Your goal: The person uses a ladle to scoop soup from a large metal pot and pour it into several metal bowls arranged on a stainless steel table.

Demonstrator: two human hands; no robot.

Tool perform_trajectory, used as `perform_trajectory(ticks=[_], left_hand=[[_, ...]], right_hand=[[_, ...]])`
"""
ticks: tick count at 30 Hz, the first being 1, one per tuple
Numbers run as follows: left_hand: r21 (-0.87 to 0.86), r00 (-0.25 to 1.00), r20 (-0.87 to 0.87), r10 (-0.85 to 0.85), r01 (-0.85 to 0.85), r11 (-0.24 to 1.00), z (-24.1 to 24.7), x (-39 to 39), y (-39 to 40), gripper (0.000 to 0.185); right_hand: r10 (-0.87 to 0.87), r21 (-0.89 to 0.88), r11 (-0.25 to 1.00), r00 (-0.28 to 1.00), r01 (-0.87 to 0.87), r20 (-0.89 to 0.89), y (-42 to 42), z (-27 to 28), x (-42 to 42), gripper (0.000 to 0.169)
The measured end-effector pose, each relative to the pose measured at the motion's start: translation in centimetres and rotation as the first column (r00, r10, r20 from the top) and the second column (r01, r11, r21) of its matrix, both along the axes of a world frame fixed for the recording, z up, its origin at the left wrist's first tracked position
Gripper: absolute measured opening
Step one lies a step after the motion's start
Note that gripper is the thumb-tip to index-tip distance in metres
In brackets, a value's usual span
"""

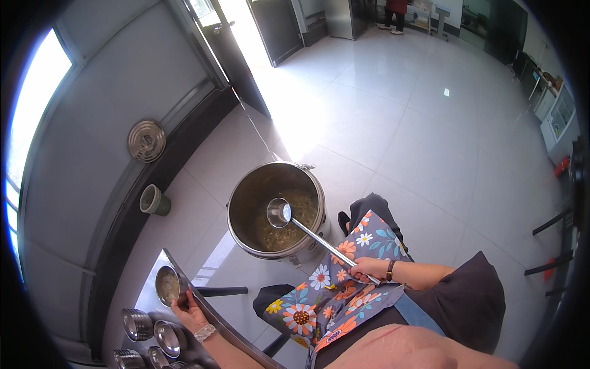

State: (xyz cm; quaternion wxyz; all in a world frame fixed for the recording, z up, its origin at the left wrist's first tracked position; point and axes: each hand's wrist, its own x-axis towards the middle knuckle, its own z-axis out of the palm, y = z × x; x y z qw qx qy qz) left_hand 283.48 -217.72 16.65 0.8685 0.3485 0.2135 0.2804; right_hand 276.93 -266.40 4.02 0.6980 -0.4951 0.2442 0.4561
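My right hand (366, 269) is closed around the handle of a long steel ladle (279, 213). The ladle's cup hangs over a large steel soup pot (318, 182) standing on the floor, with brownish soup (295, 230) with bits in it inside. At the lower left, my left hand (189, 313) holds the side of a steel bowl (168, 285) of soup at the steel table's edge (159, 267). Beside that hand are stacks of steel bowls (169, 338), nested together.
A steel lid (146, 140) leans against the wall at left, with a small green bucket (156, 200) below it. Open doors (239, 60) are ahead. A person (395, 11) stands far back. Chair legs (551, 265) show at right.
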Motion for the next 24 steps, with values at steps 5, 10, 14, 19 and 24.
perform_trajectory(ticks=[5, 10, 14, 19, 24], left_hand=[[0.023, 0.998, 0.059, -0.022, 0.020, 1.000, -0.6, -0.3, 0.8, 0.022], [0.003, 0.998, 0.067, 0.012, -0.012, 1.000, 0.1, -0.2, 0.2, 0.020], [-0.021, 0.997, 0.063, 0.043, -0.042, 0.999, 0.4, -0.2, 0.0, 0.018], [-0.022, 0.995, 0.084, 0.052, -0.051, 0.998, -0.2, -0.3, 1.0, 0.018], [0.000, 0.995, 0.079, 0.065, -0.065, 0.998, -0.1, -0.3, 1.0, 0.016]], right_hand=[[0.003, -0.010, 1.000, 1.000, -0.003, -0.005, 0.0, 0.3, 0.0, 0.006], [-0.042, 0.003, 0.999, 0.999, 0.042, 0.002, 0.1, 0.1, -0.2, 0.009], [-0.043, 0.006, 0.999, 0.999, 0.043, 0.002, 0.1, 0.2, -0.1, 0.008], [-0.039, 0.016, 0.999, 0.999, 0.039, 0.008, 0.0, -0.3, -0.1, 0.008], [-0.036, 0.018, 0.999, 0.999, 0.036, 0.013, 0.0, -0.3, -0.1, 0.009]])
